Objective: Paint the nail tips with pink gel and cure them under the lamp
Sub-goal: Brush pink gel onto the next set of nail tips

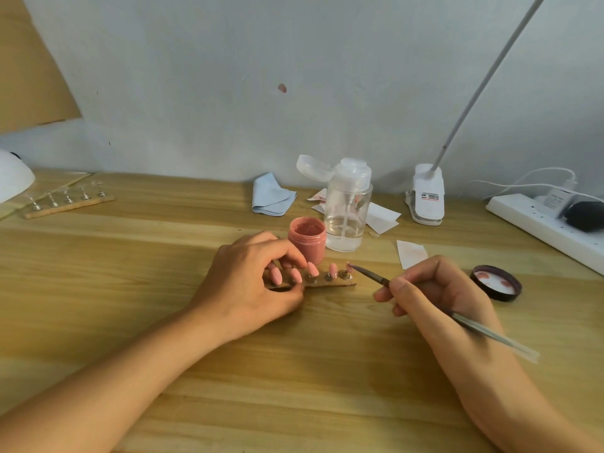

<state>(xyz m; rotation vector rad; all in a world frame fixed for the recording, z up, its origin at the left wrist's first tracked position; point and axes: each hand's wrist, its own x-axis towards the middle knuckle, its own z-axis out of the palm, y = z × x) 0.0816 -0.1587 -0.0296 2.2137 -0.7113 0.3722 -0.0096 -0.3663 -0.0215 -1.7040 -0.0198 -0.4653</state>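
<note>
On the desk [294, 371], the left hand [251, 282] holds the strip [330, 282] steady so the right hand [434, 295], gripping the brush [369, 275], can paint the last tip [349, 267].

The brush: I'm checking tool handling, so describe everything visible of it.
The brush is slim: pale silvery handle, dark ferrule, fine pink-tinged bristles. It slants with its bristles at the rightmost nail tip on the holder strip; contact is unclear. The right hand pinches it near the ferrule, pen-style, the handle trailing back over that hand.
</note>
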